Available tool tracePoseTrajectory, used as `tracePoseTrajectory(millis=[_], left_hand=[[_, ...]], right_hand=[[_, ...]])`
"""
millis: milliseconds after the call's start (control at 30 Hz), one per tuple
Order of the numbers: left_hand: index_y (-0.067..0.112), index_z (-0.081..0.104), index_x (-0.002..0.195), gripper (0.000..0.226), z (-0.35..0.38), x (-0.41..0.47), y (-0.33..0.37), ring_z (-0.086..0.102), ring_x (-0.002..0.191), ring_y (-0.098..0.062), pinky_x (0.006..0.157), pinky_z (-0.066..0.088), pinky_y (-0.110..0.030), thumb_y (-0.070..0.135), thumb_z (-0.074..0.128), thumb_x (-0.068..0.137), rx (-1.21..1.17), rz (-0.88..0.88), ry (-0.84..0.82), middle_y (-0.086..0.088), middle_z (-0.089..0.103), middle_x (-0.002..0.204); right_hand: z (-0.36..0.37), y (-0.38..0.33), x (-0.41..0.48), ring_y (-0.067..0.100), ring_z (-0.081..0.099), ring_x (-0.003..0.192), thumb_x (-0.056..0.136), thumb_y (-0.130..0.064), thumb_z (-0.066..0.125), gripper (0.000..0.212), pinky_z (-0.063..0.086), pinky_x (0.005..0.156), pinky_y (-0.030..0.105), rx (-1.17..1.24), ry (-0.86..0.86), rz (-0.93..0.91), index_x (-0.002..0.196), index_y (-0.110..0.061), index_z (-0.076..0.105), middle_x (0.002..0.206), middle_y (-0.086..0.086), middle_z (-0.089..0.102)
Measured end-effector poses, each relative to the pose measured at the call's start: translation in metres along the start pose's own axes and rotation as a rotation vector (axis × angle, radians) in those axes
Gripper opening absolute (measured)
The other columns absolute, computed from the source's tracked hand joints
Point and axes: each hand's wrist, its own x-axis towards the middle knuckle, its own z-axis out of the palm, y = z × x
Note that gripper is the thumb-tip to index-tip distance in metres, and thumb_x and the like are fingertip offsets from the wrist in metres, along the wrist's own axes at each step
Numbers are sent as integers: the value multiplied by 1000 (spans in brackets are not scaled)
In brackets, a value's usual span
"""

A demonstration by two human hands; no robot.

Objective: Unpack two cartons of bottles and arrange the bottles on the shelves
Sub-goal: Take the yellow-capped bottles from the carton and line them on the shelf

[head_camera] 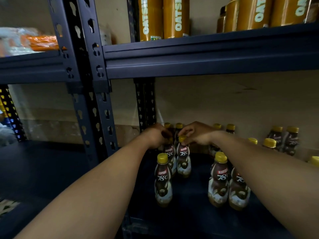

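Head view: the lower shelf is a dark deck, bounded above by the blue beam of the shelf overhead and on the left by a slotted upright post. Bare deck lies open between the front bottle and the right pair, and along the front edge below them. Beyond the post, the neighbouring bay's deck is dark and hard to read.

The left hand is curled over the top of the left bottle, hiding its cap. The right hand pinches the yellow cap of the right bottle with fingertips and thumb. Both bottles stand upright, just beside each other, mid-depth on the deck.

The bottles are small and waisted, with yellow caps and brown-and-white "Kopiko 78°C" sleeves. More of them form a back row near the wall. Tall brown cartons stand on the shelf above.
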Motion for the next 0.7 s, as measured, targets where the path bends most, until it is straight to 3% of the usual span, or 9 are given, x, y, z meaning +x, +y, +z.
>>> tracePoseTrajectory(millis=[67,167,233,500,700], left_hand=[[18,72,121,35,1,1,-2,63,104,-16,93,52,-30,16,78,86,27,-21,1,1,69,116],[14,74,113,25,1,0,-3,64,98,-18,81,50,-23,12,74,89,-6,-46,17,-4,70,111],[14,74,111,22,-1,-1,-4,65,101,-21,85,50,-27,14,73,89,-7,-75,32,-6,71,112],[17,68,127,44,6,-4,-15,63,114,-19,92,48,-23,10,78,85,-145,-154,94,-3,67,126],[18,65,130,47,8,-7,-18,61,115,-17,89,46,-21,11,78,85,-187,-164,110,-3,66,129]], right_hand=[[1,3,4,16,64,111,81,-22,85,33,49,103,37,7,4,-8,108,-34,70,112,-4,70],[5,3,9,16,63,112,80,-24,86,33,49,106,40,22,-2,-16,105,-38,70,114,-5,70],[8,0,12,16,63,112,80,-25,87,34,49,106,41,32,-6,-21,107,-38,70,114,-6,70],[17,-1,14,27,69,108,77,-18,88,37,57,97,47,117,16,-20,102,-35,69,116,8,70],[17,-2,15,22,67,108,75,-23,90,36,55,100,47,71,17,-12,101,-37,69,115,3,70]])
